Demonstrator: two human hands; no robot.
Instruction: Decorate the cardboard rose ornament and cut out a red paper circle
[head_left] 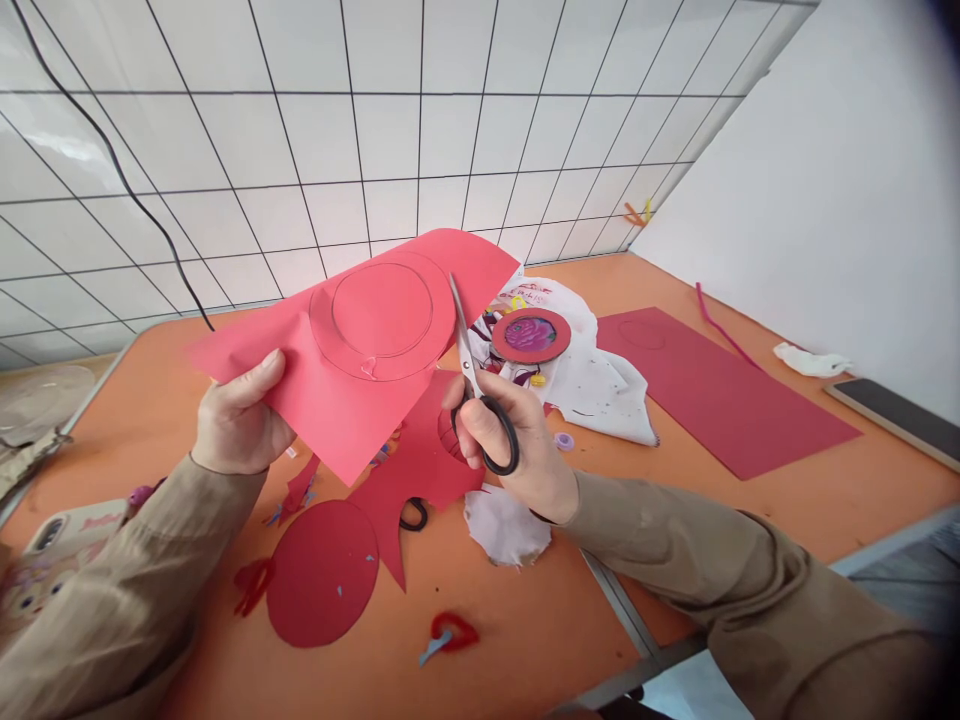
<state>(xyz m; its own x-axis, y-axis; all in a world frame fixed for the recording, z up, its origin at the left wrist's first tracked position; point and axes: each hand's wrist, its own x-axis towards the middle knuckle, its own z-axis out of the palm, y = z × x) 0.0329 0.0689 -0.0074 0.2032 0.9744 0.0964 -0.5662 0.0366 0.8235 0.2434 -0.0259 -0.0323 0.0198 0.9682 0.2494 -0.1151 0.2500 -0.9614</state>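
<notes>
My left hand (244, 415) pinches the near left edge of a sheet of red paper (382, 310), thumb on top. Two drawn circles, one inside the other, mark the sheet, which is raised above the table and tilted. In my right hand (517, 430) are scissors (469, 365) with black handles, fingers through the loops. Their blades are at the sheet's right part, along the outer circle's line. Beneath the sheet lie red paper offcuts (420, 460) and a cut red disc (322, 572). Part of another black scissor handle (414, 514) shows among them.
On the orange table (577, 590), a red ring with a purple flower picture (531, 335) rests on white cloth (611, 390). Farther right are a red sheet (720, 400), a pipe cleaner (724, 325) and a dark flat device (900, 410). A phone (67, 550) lies left; a tiled wall (390, 130) rises behind.
</notes>
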